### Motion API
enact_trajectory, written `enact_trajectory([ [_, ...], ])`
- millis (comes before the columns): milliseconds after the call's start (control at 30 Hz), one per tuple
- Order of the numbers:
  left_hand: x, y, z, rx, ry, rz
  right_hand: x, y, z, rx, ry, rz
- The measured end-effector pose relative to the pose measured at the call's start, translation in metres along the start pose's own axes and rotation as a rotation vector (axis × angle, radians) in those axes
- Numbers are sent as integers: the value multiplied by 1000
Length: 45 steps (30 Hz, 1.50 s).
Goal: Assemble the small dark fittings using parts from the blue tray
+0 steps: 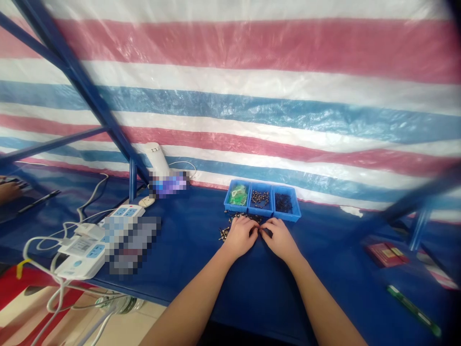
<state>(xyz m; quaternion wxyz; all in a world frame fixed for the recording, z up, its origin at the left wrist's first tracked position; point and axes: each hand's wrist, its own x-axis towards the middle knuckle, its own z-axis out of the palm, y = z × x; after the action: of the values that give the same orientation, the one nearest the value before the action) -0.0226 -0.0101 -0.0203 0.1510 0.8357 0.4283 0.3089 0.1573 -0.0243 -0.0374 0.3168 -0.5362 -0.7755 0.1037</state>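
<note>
Both of my hands rest on the blue cloth-covered table (201, 269), fingertips meeting. My left hand (240, 236) is curled, its fingers pinched toward the right one. My right hand (281, 239) is curled the same way, pinching something too small to name. A loose pile of small dark metal parts (234, 222) lies just beyond and left of my fingers. Behind it stand three joined blue bins (262, 199): green pieces on the left, brown metal parts in the middle, black parts on the right.
White power strips (90, 240) with tangled cables sit at the left edge. A white device (155, 158) stands by the blue frame post. A red booklet (387, 253) and a green pen (414, 310) lie at right. Another person's hand (9, 190) shows far left.
</note>
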Motion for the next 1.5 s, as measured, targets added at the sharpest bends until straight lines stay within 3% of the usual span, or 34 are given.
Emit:
enact_trajectory([
  [400,-1,0,1,45,-21,25,-1,3,-2,-56,-59,-9],
  [700,1,2,-3,-69,32,29,0,-11,-9,237,3,103],
  [933,2,4,-2,-316,100,-78,1,-22,-13,365,71,192],
  [1133,1,4,2,-476,120,-180,0,-25,-14,389,113,169],
  [1500,0,7,-4,-319,74,-82,-1,-28,-16,375,116,31],
])
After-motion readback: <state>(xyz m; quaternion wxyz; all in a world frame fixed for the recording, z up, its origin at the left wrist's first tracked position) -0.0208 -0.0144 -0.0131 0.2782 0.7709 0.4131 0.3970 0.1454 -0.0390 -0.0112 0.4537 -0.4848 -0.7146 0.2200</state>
